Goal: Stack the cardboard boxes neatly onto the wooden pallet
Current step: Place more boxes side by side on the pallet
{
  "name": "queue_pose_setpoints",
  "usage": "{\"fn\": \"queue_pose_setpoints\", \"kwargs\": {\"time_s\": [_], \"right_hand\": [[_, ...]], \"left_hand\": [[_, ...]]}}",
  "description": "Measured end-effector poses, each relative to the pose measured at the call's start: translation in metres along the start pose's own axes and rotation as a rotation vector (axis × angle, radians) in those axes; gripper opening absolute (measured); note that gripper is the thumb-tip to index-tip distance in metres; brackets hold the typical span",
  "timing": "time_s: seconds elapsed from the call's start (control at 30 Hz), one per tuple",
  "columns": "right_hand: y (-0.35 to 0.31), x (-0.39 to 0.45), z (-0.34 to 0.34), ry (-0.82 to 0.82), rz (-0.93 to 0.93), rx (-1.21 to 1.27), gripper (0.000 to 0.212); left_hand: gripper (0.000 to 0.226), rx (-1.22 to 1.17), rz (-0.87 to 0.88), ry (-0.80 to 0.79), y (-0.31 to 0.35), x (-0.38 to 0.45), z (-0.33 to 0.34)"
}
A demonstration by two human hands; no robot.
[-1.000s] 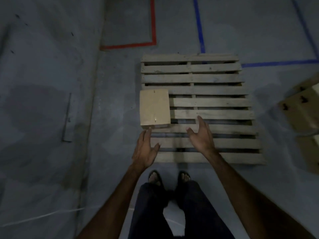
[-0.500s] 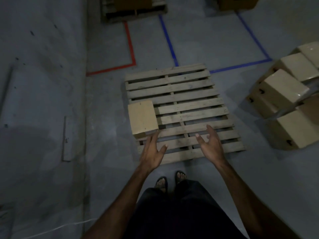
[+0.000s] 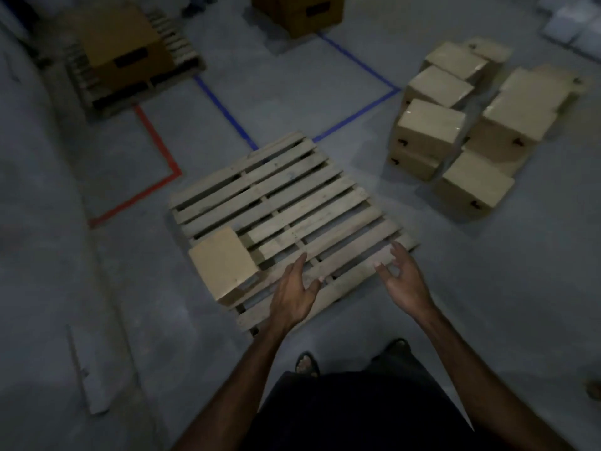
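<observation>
Both hands (image 3: 294, 292) (image 3: 405, 281) empty over pallet (image 3: 292, 203) near edge, fingers (image 3: 398, 255) loosely spread; one box (image 3: 224, 265) on its near-left corner, pile (image 3: 468, 131) far right; risk: box overhanging, later stacks leaning crooked.

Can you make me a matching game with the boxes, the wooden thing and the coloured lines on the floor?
Things:
1. Single tan cardboard box
2. Pile of tan cardboard boxes
3. Red tape line
4. Slatted wooden pallet

Matches:
A. Loose on the floor, right of the pallet
B. Lying flat on the grey floor, holding one box
C. On the pallet's near left corner
D. On the floor, left of the pallet

Pairs: 1-C, 2-A, 3-D, 4-B
</observation>
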State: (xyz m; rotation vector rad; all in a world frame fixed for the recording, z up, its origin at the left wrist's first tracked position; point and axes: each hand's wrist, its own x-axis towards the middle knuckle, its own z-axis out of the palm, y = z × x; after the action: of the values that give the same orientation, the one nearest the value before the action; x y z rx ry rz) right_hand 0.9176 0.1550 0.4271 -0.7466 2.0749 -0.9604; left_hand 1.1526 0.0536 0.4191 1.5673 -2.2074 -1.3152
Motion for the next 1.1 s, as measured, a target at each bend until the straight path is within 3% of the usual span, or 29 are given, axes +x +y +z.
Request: {"fn": "queue_pose_setpoints", "kwargs": {"time_s": [0.23, 0.57, 0.83, 1.1], "right_hand": [[0.043, 0.018, -0.121, 0.217, 0.052, 0.073, 0.073], [0.129, 0.044, -0.299, 0.376, 0.149, 0.103, 0.075], [0.183, 0.056, -0.378, 0.473, 0.298, 0.197, 0.073], [0.195, 0.145, -0.460, 0.513, 0.366, 0.241, 0.074]], "left_hand": [[0.072, 0.088, 0.177, -0.072, 0.114, 0.065, 0.054], [0.067, 0.084, 0.365, -0.251, 0.277, 0.115, 0.210], [0.072, 0.198, 0.424, -0.442, 0.350, 0.147, 0.298], [0.071, 0.235, 0.467, -0.507, 0.451, 0.249, 0.372]]}}
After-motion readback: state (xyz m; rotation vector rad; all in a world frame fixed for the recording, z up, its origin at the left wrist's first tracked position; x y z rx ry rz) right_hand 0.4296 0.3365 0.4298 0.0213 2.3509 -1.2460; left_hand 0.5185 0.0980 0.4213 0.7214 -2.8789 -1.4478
